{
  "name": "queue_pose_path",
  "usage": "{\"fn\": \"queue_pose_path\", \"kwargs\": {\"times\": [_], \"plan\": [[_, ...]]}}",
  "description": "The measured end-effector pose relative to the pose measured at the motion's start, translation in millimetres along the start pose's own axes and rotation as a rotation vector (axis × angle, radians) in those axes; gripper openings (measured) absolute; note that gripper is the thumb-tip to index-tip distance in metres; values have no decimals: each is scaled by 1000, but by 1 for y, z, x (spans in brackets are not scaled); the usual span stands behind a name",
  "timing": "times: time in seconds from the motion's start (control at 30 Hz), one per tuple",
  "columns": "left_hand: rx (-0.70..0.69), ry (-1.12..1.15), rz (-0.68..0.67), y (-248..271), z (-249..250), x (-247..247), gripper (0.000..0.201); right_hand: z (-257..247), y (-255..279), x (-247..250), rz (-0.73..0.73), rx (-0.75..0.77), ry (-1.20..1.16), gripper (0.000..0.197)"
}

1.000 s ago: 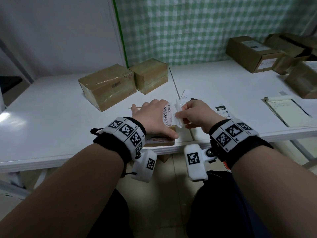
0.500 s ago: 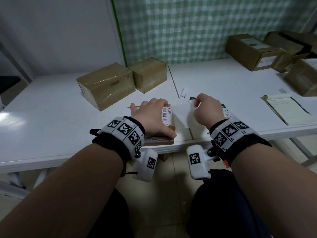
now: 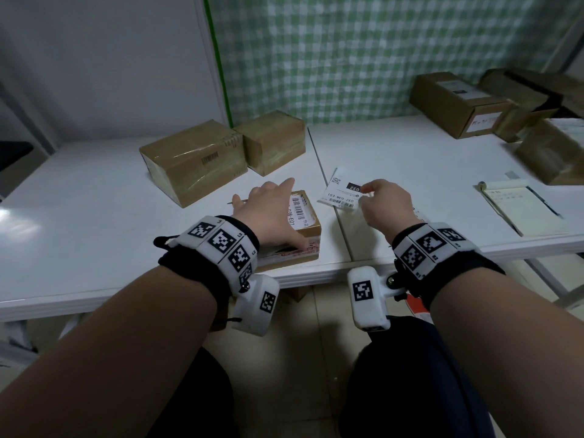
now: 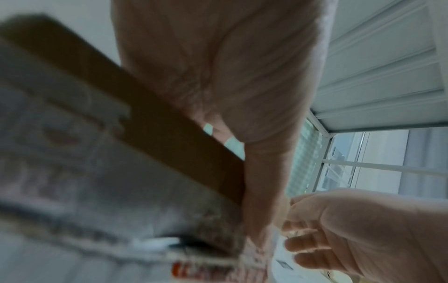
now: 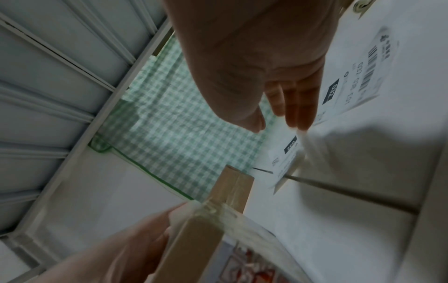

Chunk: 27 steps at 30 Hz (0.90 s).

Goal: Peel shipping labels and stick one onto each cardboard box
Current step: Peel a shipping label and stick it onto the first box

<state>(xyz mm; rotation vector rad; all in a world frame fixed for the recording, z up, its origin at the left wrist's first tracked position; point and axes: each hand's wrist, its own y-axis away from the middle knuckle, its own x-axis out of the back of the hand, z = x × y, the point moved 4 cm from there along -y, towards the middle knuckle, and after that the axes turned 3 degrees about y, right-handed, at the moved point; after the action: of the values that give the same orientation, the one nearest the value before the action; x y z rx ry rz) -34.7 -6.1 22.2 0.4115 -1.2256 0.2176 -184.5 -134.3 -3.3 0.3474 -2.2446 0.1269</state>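
Note:
A small cardboard box (image 3: 308, 237) sits near the table's front edge with a white barcode label (image 3: 298, 211) stuck on its top. My left hand (image 3: 268, 210) lies over the box, fingers straight across the top and thumb down its near side; the left wrist view shows the brown box (image 4: 169, 124) under the palm. My right hand (image 3: 365, 194) is to the right of the box. Its thumb and index finger pinch the near edge of a white label sheet (image 3: 341, 191) marked 032 that lies across the table seam. A second printed label (image 5: 358, 76) lies on the table under that hand.
Two unlabelled taped boxes (image 3: 192, 159) (image 3: 271, 140) stand behind my left hand. Several brown boxes, some labelled, crowd the back right (image 3: 455, 102). A notepad (image 3: 524, 210) with a pen lies at the right. The white table's front edge (image 3: 316, 273) is just below my wrists.
A second ago both hands held a label over the small box. The label now lies stuck on the box under my left hand, and my right hand has moved right to the label sheet.

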Motion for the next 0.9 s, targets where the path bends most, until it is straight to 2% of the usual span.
{"fn": "queue_pose_path", "kwargs": {"times": [0.13, 0.3, 0.43, 0.57, 0.77, 0.9], "plan": [[37, 20, -21, 6, -26, 12, 122, -17, 4, 5, 100, 63, -45, 36], [49, 121, -63, 17, -60, 16, 118, -62, 18, 0, 167, 256, -55, 37], [38, 249, -62, 21, -76, 11, 115, -102, 37, -15, 171, 429, 103, 38], [13, 292, 6, 22, -84, 7, 113, -130, 49, -43, 176, 584, 312, 41], [-9, 276, 30, 20, -89, 5, 108, -134, 52, -86, 35, 640, 474, 47], [-21, 208, 9, 16, -88, 4, 111, -115, 41, -88, -33, 517, 540, 51]]}}
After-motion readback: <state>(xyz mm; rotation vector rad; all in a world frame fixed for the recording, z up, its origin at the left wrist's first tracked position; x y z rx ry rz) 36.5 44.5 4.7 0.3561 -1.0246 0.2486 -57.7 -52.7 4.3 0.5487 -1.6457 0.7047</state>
